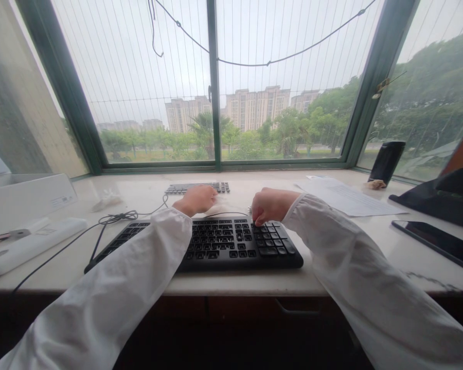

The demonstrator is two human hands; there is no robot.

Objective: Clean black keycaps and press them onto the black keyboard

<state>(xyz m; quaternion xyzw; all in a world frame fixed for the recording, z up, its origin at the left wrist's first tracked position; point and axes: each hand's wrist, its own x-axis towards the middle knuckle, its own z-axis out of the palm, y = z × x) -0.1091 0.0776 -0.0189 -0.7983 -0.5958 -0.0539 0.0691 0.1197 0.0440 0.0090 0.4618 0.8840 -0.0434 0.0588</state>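
A black keyboard point(216, 261) lies on the white desk near its front edge. Many of its main and middle keys look stripped of their caps, while the number pad at right carries dark keycaps point(269, 251). My right hand point(272, 204) is pinched closed at the pad's top left corner, touching or just above it; what the fingertips hold is hidden. Behind the keyboard, my left hand point(199, 199) is curled with its fingertips mostly out of sight. It is beside a grey layout of keycaps point(183, 188) on the desk. White sleeves cover both forearms.
A bundled black cable point(118, 218) runs left of the keyboard. White boxy items point(27, 198) stand at far left. Papers point(343, 195), a dark cylinder point(387, 163) and a phone point(440, 241) lie or stand at right. A green-framed window point(216, 165) borders the back.
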